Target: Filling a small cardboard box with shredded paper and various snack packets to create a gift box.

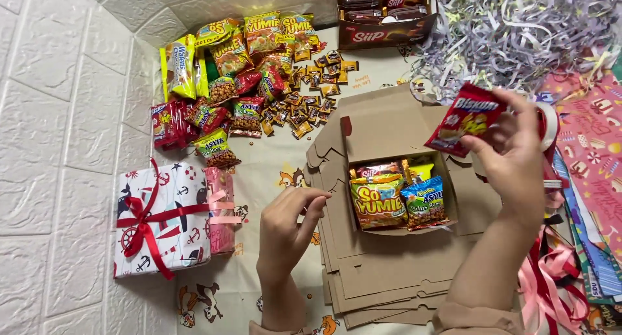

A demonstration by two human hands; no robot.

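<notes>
Floor-level cardboard box (389,124), red snack packet (465,119) above

A small red snack packet (464,118) is pinched in the right hand (515,155) above the open brown cardboard box (389,124), which holds orange, yellow and blue packets (396,196). A heap of bright snack bags (249,76) lies near the floor's far-left corner.

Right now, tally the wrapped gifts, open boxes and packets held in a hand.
Wrapped gifts: 2 (white nautical gift, pink gift)
Open boxes: 2 (plain cardboard box, brown display carton)
Packets in hand: 1 (red packet in the right hand)
Total: 5
</notes>
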